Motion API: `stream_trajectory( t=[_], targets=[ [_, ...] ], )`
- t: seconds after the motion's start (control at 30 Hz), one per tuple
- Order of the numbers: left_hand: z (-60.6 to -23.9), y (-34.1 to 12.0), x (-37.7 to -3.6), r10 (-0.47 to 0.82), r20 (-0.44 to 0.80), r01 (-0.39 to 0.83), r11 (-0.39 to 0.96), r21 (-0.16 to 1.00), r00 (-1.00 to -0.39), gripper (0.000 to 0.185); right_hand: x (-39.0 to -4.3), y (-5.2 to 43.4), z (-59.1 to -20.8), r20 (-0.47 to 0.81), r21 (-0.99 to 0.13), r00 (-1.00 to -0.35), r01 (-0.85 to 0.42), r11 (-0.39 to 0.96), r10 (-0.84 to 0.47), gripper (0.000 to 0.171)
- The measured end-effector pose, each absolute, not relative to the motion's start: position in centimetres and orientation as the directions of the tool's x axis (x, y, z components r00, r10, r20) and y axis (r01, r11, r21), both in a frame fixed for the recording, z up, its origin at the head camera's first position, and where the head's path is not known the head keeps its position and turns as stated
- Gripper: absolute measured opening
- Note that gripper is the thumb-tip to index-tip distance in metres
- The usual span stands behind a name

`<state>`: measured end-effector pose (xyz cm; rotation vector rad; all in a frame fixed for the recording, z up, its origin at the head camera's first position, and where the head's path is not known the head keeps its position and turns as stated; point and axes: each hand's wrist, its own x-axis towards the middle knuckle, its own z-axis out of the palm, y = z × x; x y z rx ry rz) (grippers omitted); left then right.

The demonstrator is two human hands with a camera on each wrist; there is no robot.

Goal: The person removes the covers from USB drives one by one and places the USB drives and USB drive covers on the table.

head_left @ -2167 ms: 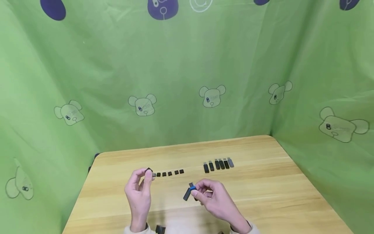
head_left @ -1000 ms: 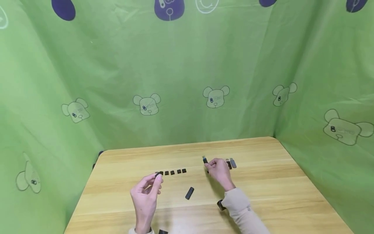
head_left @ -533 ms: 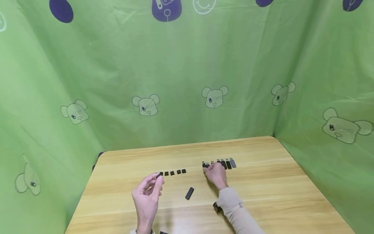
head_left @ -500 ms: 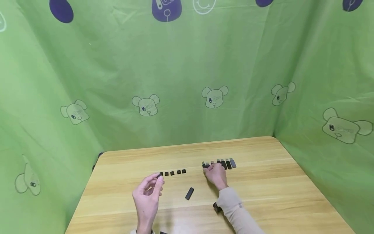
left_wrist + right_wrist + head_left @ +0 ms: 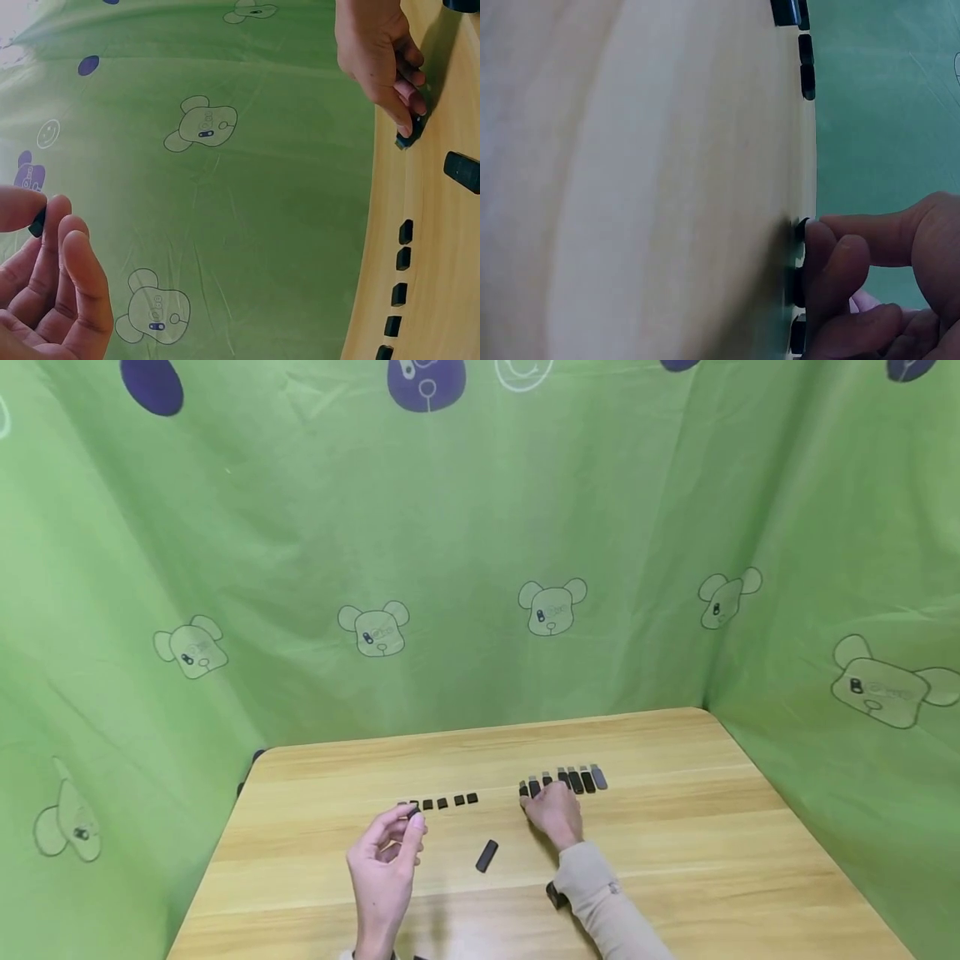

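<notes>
My left hand (image 5: pixel 382 864) pinches a small black cap (image 5: pixel 37 223) between thumb and fingertip, raised just in front of a row of similar caps. At the left end of a row of USB flash drives, my right hand (image 5: pixel 555 814) is low over the table. Its thumb and fingers pinch the leftmost black USB flash drive (image 5: pixel 523 792), which lies on the wood with its connector pointing away. The other drives (image 5: pixel 588 782) lie side by side to the right, mostly black, with a grey one (image 5: pixel 598 777) at the far end. My right hand partly covers some of them.
Several small black caps (image 5: pixel 442 802) lie spaced in a line left of the drives. A lone black stick (image 5: pixel 487 856) rests slanted on the wooden table (image 5: pixel 675 877), between the hands. Green printed cloth (image 5: pixel 457 527) encloses the table's back and sides.
My right hand has carried a USB flash drive with a blue part from mid-table to the left end of the drive row and lowered it. My left hand has kept its cap, shifting slightly right.
</notes>
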<state>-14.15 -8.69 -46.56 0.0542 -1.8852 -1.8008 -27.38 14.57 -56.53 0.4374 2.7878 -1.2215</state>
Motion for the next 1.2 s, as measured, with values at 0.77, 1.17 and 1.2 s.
stream_trajectory(
  t=[0.77,1.17,1.2],
  targets=[
    [-46.8,-8.6,-14.3,-0.306,0.295,0.273,0.114,0.955,-0.905,0.017,-28.0,14.4,-56.3,-0.145,-0.654,-0.957,0.283,0.701,0.250,0.057],
    [-47.9,-8.5,-16.4,-0.188,0.420,0.336,0.357,0.871,-0.888,0.013,-27.4,16.5,-52.2,-0.058,-0.778,-0.975,0.178,0.603,0.213,0.054],
    [-48.1,-8.4,-16.8,-0.161,0.445,0.352,0.404,0.844,-0.881,0.013,-27.2,16.6,-51.6,-0.039,-0.782,-0.976,0.163,0.602,0.214,0.053]
  ],
)
